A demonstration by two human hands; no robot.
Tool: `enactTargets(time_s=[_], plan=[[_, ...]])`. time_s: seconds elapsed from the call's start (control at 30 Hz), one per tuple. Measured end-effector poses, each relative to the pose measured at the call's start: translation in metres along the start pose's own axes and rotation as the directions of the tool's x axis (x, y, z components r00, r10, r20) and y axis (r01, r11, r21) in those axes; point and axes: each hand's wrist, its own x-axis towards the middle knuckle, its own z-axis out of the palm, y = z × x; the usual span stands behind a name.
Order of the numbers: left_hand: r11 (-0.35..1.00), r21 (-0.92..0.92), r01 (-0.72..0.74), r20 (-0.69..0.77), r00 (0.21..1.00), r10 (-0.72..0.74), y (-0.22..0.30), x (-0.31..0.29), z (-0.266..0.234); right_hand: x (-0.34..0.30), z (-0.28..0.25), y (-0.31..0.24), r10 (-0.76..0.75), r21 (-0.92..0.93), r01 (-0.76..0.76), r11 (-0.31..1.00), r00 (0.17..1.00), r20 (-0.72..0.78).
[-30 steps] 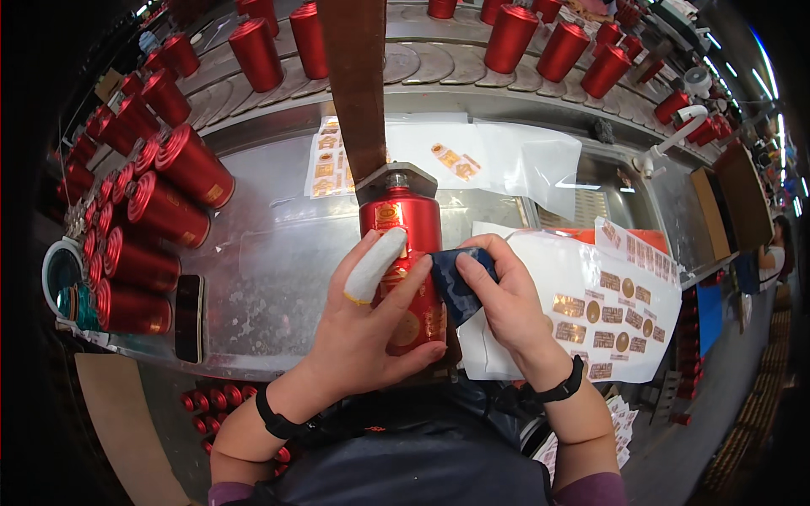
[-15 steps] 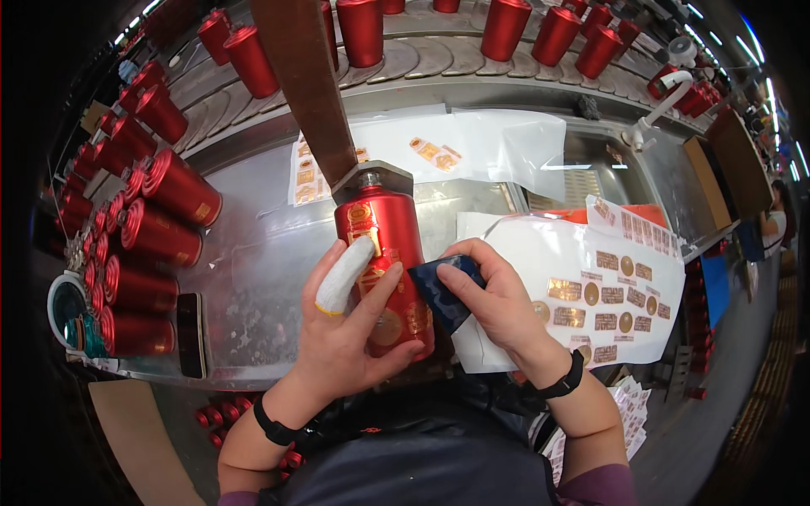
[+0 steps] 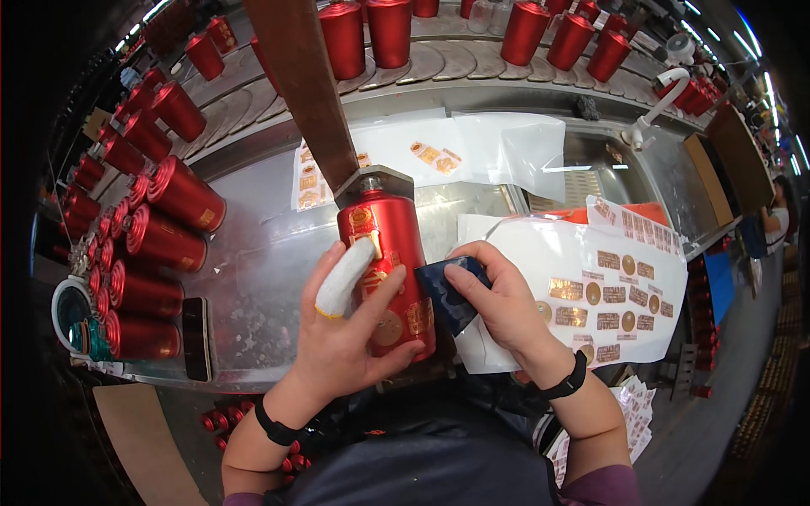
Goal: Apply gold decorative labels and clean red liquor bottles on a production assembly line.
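Note:
A red bottle point(image 3: 403, 228) with gold labels lies in front of me, its clear neck set in a notched metal holder point(image 3: 395, 180). My left hand point(image 3: 342, 341) is spread across the bottle's front, fingers and thumb resting on it; one finger wears a white cloth cover point(image 3: 344, 282). That hand hides part of the labels. In my right hand point(image 3: 498, 295), pinched between thumb and fingers, is a dark blue flat piece point(image 3: 449, 297) like a scraper. Its edge is close to the bottle's right side; whether it touches, I cannot tell.
At right lies a white sheet point(image 3: 506, 346) of gold stickers, with another sticker sheet point(image 3: 498, 152) behind. Red bottles point(image 3: 160, 240) and a phone point(image 3: 197, 337) are at left. A brown beam point(image 3: 304, 84) rises from the holder. Behind run a bottle-carrying conveyor point(image 3: 456, 63) and a sink point(image 3: 595, 160).
Red bottles on the far conveyor have shifted to the right. Both hands stay almost in place; the blue piece sits slightly farther right in the picture.

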Motion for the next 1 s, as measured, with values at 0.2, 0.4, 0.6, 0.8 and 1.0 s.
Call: enactTargets(time_s=[0.2, 0.4, 0.6, 0.8, 1.0], plan=[[0.999, -0.005, 0.041, 0.128, 0.991, -0.04, -0.003, 0.002, -0.007, 0.004, -0.002, -0.02, -0.067, -0.038, 0.065, 0.997, 0.997, -0.046], [0.953, -0.235, 0.19, 0.092, 0.981, -0.173, -0.008, -0.007, 0.005, 0.018, 0.018, -0.044, -0.185, -0.317, 0.196, 0.928, 0.981, 0.064], [0.912, -0.356, 0.202, 0.119, 0.978, -0.171, -0.017, -0.015, 0.019, 0.027, 0.02, -0.057, -0.28, -0.601, 0.191, 0.776, 0.958, -0.056], [0.915, -0.362, 0.179, 0.079, 0.984, -0.161, -0.02, -0.019, 0.022, 0.029, 0.017, -0.056, -0.375, -0.606, 0.287, 0.742, 0.927, -0.02], [0.879, -0.439, 0.184, 0.078, 0.983, -0.167, -0.023, -0.022, 0.023, 0.009, 0.023, -0.05, -0.52, -0.722, 0.661, 0.202, 0.698, 0.493]])
